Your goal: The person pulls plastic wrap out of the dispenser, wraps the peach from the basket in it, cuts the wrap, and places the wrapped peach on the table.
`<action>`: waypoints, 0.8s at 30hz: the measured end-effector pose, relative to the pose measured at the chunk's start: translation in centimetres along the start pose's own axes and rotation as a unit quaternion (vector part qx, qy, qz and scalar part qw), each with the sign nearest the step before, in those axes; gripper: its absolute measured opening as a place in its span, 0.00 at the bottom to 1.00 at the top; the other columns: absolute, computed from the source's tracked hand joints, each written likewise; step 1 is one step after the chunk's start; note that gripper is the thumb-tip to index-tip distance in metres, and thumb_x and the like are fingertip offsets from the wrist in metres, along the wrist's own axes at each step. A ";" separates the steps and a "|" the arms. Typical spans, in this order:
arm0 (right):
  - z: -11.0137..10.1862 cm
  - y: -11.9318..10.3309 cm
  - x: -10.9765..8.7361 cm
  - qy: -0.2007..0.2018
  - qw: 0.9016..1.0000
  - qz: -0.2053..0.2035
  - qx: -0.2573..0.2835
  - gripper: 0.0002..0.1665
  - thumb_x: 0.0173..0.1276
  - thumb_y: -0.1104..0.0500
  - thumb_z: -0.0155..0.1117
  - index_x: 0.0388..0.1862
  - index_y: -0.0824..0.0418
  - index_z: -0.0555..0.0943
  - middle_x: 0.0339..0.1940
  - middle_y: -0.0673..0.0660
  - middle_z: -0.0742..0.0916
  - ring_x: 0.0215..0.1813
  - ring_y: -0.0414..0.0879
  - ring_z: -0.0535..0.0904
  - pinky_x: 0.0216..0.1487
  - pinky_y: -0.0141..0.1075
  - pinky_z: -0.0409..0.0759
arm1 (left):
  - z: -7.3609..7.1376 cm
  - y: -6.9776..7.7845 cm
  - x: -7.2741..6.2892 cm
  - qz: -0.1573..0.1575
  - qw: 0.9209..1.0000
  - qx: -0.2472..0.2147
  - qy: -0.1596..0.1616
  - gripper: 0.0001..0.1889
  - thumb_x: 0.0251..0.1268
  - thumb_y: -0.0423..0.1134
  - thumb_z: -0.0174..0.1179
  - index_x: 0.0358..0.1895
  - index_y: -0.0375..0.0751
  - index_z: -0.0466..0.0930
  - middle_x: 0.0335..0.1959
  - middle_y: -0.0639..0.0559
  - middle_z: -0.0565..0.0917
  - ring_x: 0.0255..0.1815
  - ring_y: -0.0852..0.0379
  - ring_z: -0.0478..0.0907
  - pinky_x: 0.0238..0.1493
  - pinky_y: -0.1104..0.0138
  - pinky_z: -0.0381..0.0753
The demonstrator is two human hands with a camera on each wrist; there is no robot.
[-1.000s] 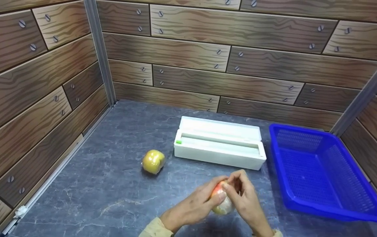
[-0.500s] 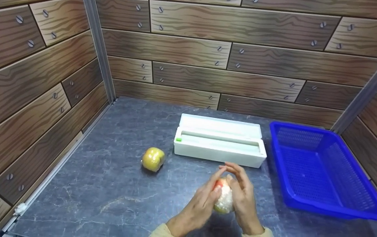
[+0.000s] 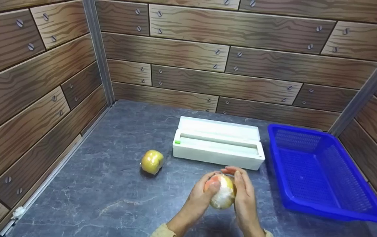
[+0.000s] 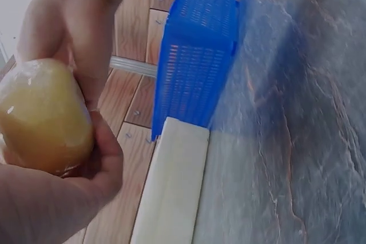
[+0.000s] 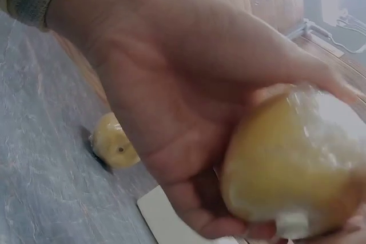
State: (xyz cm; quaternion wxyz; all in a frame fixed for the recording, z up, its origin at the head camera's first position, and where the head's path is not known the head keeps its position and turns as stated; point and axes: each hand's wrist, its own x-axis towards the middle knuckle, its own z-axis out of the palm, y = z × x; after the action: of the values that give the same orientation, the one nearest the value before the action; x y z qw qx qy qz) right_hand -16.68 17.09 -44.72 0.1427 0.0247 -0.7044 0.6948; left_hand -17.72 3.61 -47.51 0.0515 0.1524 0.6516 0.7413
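An apple [image 3: 222, 194], red and yellow and covered in crinkled cling film, is between my two hands above the table. My left hand [image 3: 197, 194] grips it from the left, thumb across its front; in the left wrist view the fingers curve around the wrapped apple [image 4: 46, 121]. On its other side my right hand [image 3: 245, 194] cups it. The right wrist view has that hand's fingers [image 5: 200, 215] curled at the apple [image 5: 286, 164], the thumb along its top. A second apple [image 3: 152, 162], yellow and shiny with film, lies on the table to the left.
Beyond the hands stands a long white box [image 3: 218, 156] with its lid raised and a green tab at its left end. A blue plastic basket [image 3: 282, 184] is at the right. Wood-patterned walls [image 3: 188, 56] close off the back and sides of the dark table [image 3: 109, 184].
The right fingers have stopped pinching at the film and moved around the apple's right side. Between the hands the apple has turned, showing more of its face. The second apple has stayed put.
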 end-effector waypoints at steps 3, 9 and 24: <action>0.2 0.1 -0.3 -0.025 0.999 -0.024 -0.027 0.20 0.86 0.59 0.48 0.65 0.70 0.75 0.55 0.54 0.86 0.56 0.38 0.82 0.58 0.29 0.81 | 0.1 0.1 0.0 0.025 0.999 0.022 0.025 0.28 0.83 0.54 0.47 0.73 0.38 0.75 0.65 0.41 0.83 0.60 0.56 0.81 0.59 0.70 0.82; 0.3 0.3 -0.5 -0.044 0.996 -0.037 -0.062 0.20 0.82 0.61 0.55 0.67 0.67 0.79 0.58 0.64 0.86 0.51 0.37 0.84 0.49 0.32 0.87 | 0.2 0.3 0.0 0.037 0.993 0.096 0.056 0.33 0.83 0.55 0.43 0.80 0.38 0.66 0.54 0.43 0.89 0.48 0.60 0.86 0.48 0.71 0.86; -0.1 1.4 -1.1 -0.032 0.997 -0.062 -0.026 0.22 0.88 0.61 0.43 0.65 0.73 0.79 0.49 0.41 0.90 0.49 0.37 0.88 0.46 0.32 0.89 | 0.1 -0.6 -0.5 0.063 0.990 0.119 0.047 0.30 0.85 0.50 0.42 0.80 0.36 0.64 0.38 0.43 0.92 0.31 0.69 0.82 0.34 0.72 0.84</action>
State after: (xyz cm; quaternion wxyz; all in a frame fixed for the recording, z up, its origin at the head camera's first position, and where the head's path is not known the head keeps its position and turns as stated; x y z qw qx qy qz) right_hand -15.92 17.01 -46.38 0.1635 0.0871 -0.7233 0.6652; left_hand -17.26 3.69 -48.21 -0.0446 0.1633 0.7258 0.6667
